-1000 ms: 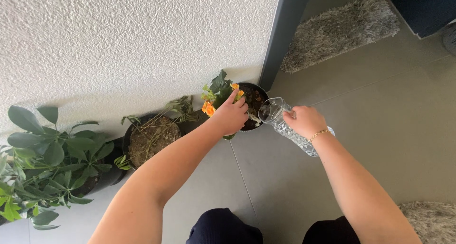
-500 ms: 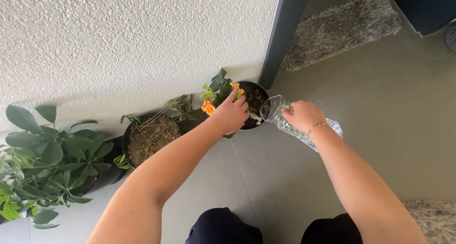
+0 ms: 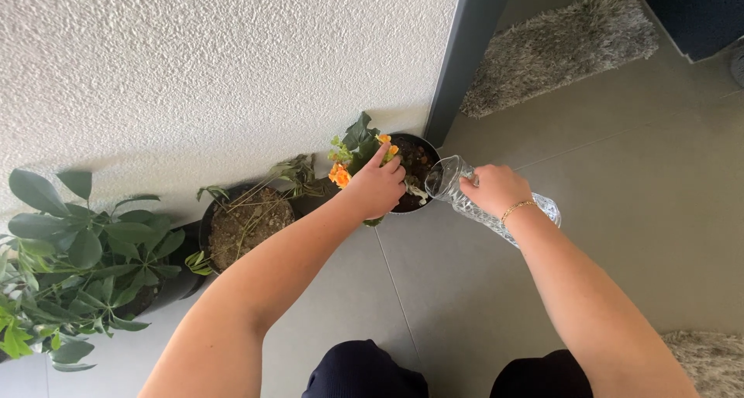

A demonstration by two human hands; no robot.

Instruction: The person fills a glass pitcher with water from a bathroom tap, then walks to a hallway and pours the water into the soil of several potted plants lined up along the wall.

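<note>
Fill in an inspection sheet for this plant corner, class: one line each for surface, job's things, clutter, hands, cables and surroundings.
Surface: grey tiled floor, joints visible.
Job's things: clear patterned glass carafe, tipped with its mouth over the rim of the black pot that holds the orange-flowered plant.
Clutter: nothing seen.
Hands: left hand parts the flowered plant's leaves; right hand, wearing a thin gold bracelet, grips the carafe.
Cables: nothing seen.
Surroundings: white rough-plaster wall; dark door frame; pot of dry soil with wilted stems; leafy green plant; two shaggy grey rugs.
</note>
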